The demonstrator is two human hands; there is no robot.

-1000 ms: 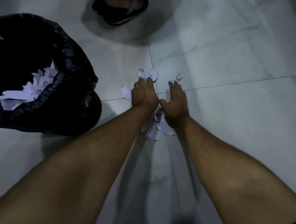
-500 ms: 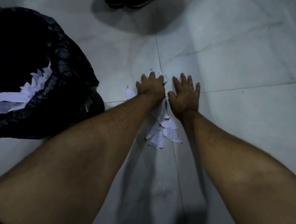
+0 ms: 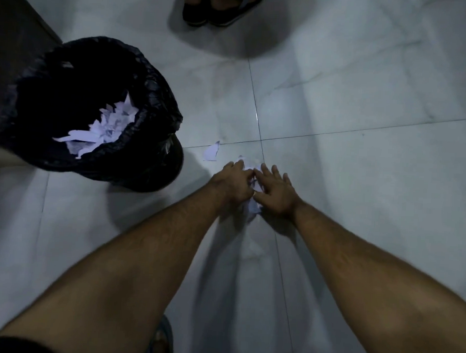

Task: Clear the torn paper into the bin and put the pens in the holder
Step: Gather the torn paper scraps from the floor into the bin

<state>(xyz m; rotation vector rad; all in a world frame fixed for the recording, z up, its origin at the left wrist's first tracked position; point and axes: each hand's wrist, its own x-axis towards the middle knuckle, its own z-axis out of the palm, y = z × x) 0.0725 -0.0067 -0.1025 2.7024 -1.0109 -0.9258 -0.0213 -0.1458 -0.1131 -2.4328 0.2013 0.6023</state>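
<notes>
Both hands work low over the pale tiled floor (image 3: 361, 183), pressed close together around one heap of torn paper (image 3: 252, 207). Left hand (image 3: 233, 183): fingers curled over the heap's left side, knuckles up, apparently gripping scraps, though the grip itself is hidden beneath the hand. Right hand (image 3: 275, 190): fingers nearly straight and spread, palm down, resting on the heap's right side, fingertips meeting those of the left hand. White paper shows in the gap between the two hands, just beyond the fingertips, and below the wrists.

One loose scrap (image 3: 211, 151) lies on the floor just beyond and to the left of the left hand, apart from the heap and not touched.

Bin (image 3: 153, 134): lined with a black bag, standing well to the left of the left hand, further from the person. White torn pieces (image 3: 107, 128) already lie inside it.

Far beyond both hands, a pair of dark sandals (image 3: 222, 5) stands on the floor.
</notes>
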